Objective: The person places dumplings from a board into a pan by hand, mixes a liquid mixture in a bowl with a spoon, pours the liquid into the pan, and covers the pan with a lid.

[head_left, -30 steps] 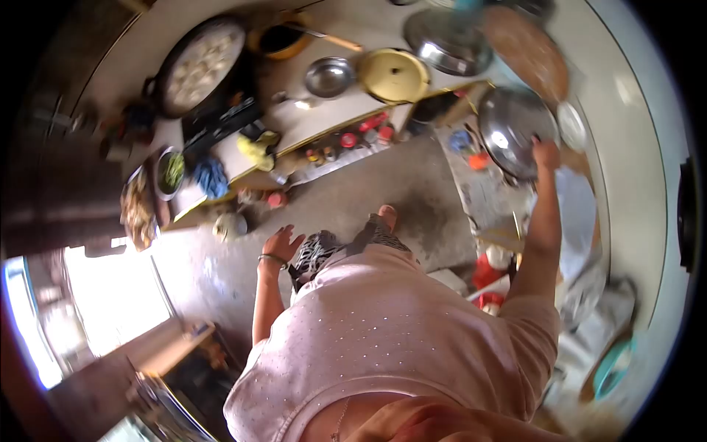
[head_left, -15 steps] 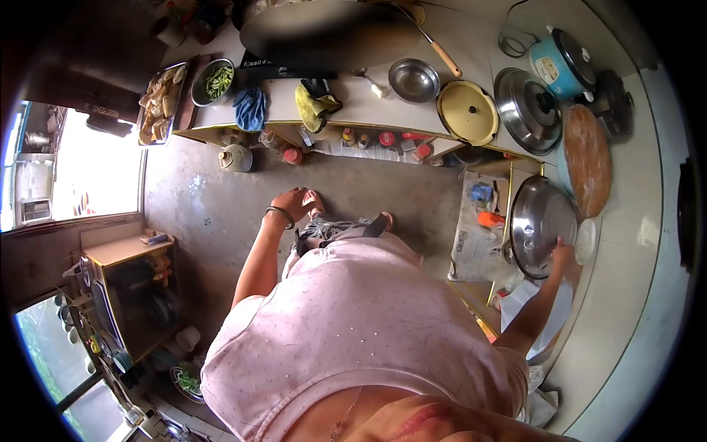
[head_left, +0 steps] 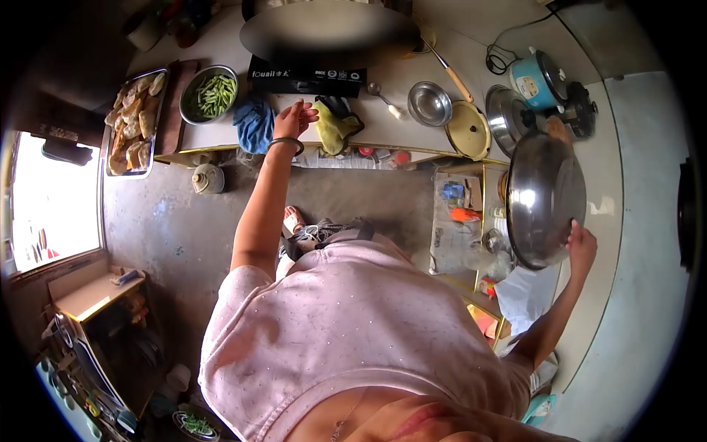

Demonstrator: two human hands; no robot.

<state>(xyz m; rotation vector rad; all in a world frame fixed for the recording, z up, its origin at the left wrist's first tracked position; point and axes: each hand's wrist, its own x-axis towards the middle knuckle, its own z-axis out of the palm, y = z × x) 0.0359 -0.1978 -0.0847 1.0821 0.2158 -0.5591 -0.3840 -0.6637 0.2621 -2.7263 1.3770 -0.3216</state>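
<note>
My right hand grips the edge of a large shiny steel basin, which is tilted over the right-hand counter. The basin overlaps a steel lid with a black knob and hides most of a brown, flour-dusted object behind it. My left hand, with a dark band at the wrist, reaches forward over the counter edge, fingers stretched out. It is between a blue cloth and a yellow cloth and holds nothing I can see.
A black stove bears a large wok. To its left are a bowl of cut green vegetables and a tray of browned pieces. Rightward sit a small steel bowl, a yellow lid and a blue rice cooker.
My right hand has lifted and tilted the basin, bringing it forward. My left hand has moved from beside my body up to the cloths at the counter edge.
</note>
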